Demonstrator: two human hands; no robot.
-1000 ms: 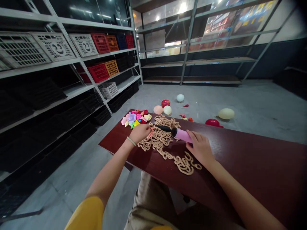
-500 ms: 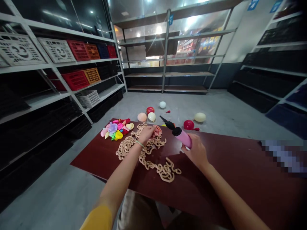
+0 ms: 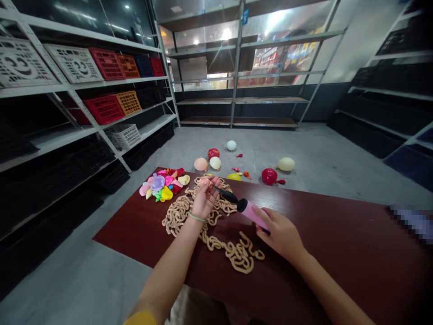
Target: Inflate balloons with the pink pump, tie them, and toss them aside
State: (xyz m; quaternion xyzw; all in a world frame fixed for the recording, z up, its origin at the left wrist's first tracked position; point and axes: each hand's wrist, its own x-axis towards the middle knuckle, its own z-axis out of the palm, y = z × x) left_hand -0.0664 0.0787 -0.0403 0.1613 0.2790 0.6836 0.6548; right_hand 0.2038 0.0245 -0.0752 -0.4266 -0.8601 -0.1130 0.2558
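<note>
My right hand (image 3: 280, 231) is wrapped around a pink hand balloon pump (image 3: 253, 215) with a black tapered nozzle. The nozzle points left and reaches to my left hand (image 3: 203, 202), which is turned palm up. Between my left fingertips is a limp peach balloon (image 3: 204, 181), its opening by the nozzle tip; whether the tip is inside cannot be made out. Beneath and around that hand lie beige, rope-like coils (image 3: 176, 211), trailing toward the table's front. A pile of uninflated balloons (image 3: 165, 181) in many colours rests to the left.
The dark red table (image 3: 324, 243) stretches to the right. On the floor beyond are several inflated balloons, among them a red balloon (image 3: 269, 176) and a cream balloon (image 3: 286, 164). A shelf with crates (image 3: 104, 111) stands left; a metal rack (image 3: 270, 100) is at the back.
My left hand has turned palm up and shifted slightly left, with the peach balloon at its fingertips. The pump has come down and left, bringing its nozzle to the balloon.
</note>
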